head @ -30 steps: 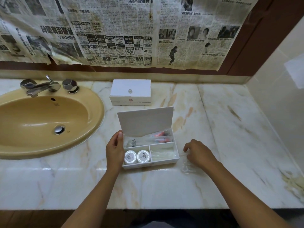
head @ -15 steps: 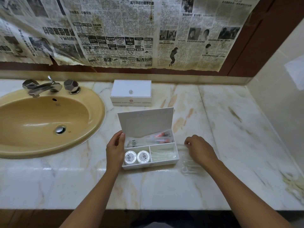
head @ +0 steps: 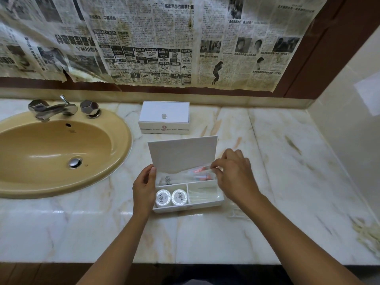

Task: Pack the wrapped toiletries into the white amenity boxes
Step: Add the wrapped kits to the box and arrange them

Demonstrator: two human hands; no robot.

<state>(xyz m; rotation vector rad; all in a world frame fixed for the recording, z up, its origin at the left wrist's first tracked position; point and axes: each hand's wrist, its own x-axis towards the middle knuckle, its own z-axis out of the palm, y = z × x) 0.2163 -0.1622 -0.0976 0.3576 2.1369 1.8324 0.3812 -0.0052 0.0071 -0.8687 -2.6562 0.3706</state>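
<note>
Up came the right hand (head: pixel 234 175) from the table (head: pixel 287 182) beside the box, and over the open box (head: pixel 188 205) it went, a clear wrapped packet (head: pixel 202 171) pinched in its fingertips above the long back compartment. Left hand (head: pixel 144 187) had not budged: thumb and fingers gripped the box's left wall, just under the raised lid (head: pixel 183 154).

Room to move was good. To the right of the box the table ran bare and wide to the side wall, with only a clear wrapper (head: pixel 236 212) lying just beside the box's right front corner. On the left, the sink (head: pixel 115 128) rim sat near, and the table's front edge lay close below.

Writing was scarce: the closed box (head: pixel 164 118) behind carried a small red emblem and a line of print too fine to read. Newspaper (head: pixel 144 38) on the wall showed Chinese headlines, with "RM299" legible in one advert.

Count: two white boxes, one open, one shut. Two round wrapped soaps (head: pixel 171 198) sat side by side in the front left compartment; clear-wrapped pieces filled the front right one, number unclear. Two tap handles flanked one spout (head: pixel 51 110).
</note>
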